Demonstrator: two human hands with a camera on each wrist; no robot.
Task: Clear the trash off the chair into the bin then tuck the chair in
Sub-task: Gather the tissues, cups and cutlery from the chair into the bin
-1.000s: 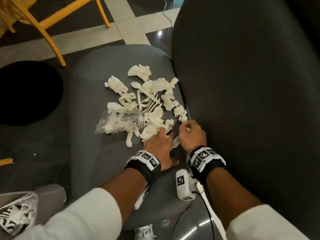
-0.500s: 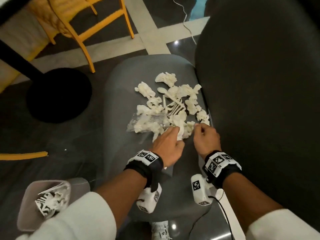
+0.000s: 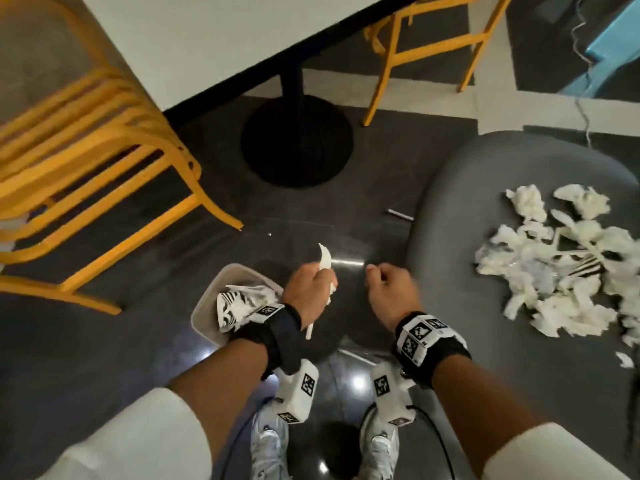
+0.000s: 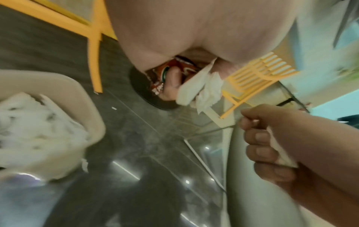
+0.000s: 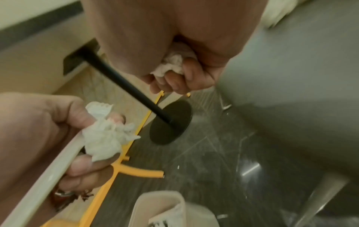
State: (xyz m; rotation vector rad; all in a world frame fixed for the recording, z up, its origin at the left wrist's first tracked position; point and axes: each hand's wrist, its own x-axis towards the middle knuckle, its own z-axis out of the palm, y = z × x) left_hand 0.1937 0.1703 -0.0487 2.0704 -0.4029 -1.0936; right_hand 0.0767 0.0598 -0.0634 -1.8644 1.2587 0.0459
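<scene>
The grey chair seat [image 3: 485, 174] at the right carries a pile of crumpled white tissues and plastic cutlery [image 3: 554, 268]. My left hand [image 3: 313, 284] grips a crumpled tissue [image 5: 104, 138] and a white plastic utensil [image 5: 48, 173], just right of the bin's far rim. The beige bin [image 3: 207, 306] stands on the floor and holds black-and-white striped paper [image 3: 235, 306]. My right hand [image 3: 388, 289] is a fist around a small tissue wad [image 5: 172, 64], over the floor between the bin and the seat's left edge.
A white table on a black pedestal base [image 3: 298, 140] stands ahead. Yellow chairs [image 3: 86, 161] are at the left and another yellow chair [image 3: 426, 39] is at the back. A small stick [image 3: 400, 214] lies on the dark floor by the seat. A thin cable [image 3: 585, 109] runs down at the upper right. My shoes [image 3: 270, 445] are below.
Both hands have left the pile on the seat and swung left toward the bin, each carrying trash. The view has turned left with them.
</scene>
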